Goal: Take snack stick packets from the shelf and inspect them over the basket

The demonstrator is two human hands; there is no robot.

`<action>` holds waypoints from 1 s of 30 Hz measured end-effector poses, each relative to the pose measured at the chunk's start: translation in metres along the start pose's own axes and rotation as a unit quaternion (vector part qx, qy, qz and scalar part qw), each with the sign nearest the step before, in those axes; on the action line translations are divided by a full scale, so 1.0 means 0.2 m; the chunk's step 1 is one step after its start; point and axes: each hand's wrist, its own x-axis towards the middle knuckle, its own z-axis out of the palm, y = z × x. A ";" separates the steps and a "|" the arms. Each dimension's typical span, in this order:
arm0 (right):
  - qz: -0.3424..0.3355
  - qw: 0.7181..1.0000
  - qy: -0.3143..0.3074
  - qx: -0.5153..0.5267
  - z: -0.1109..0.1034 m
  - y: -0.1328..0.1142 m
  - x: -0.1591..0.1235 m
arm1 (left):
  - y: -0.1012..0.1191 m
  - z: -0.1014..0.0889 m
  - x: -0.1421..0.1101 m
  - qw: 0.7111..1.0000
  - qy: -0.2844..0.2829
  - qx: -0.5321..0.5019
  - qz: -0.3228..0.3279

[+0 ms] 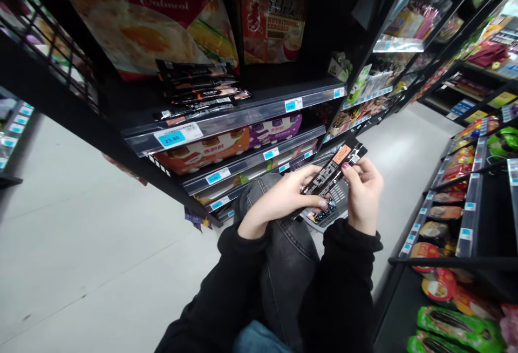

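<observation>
Black stick sachets [326, 177] with pale print and an orange patch are held over my knees, in both hands. My left hand [279, 199] grips their near end between thumb and fingers. At the far end, my right hand [363, 194] pinches them with its thumb on top. How many sachets there are I cannot tell. More black sachets [202, 91] lie in a loose pile at the front of the shelf on the left. A grey basket [340, 202] shows in part beneath my hands, with small packaged things in it.
Behind the pile stand an oatmeal bag [149, 24] and a cereal bag [271, 24]. The shelf edge [243, 118] carries price tags. Cup packs [218, 148] sit one level lower. Another shelf unit [441, 207] with cups and bags lines the right side.
</observation>
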 end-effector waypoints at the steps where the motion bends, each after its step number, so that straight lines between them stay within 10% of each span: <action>1: -0.012 0.999 0.034 0.016 0.00 0.00 0.00 | 0.01 -0.01 -0.01 1.000 0.014 0.015 0.001; 10: -0.069 0.972 0.150 0.167 -0.01 0.00 0.04 | 0.03 -0.08 -0.02 0.967 0.227 -0.025 0.113; 30: -0.074 0.984 0.110 0.122 -0.04 -0.02 0.02 | 0.05 -0.10 -0.04 0.940 0.263 -0.108 0.186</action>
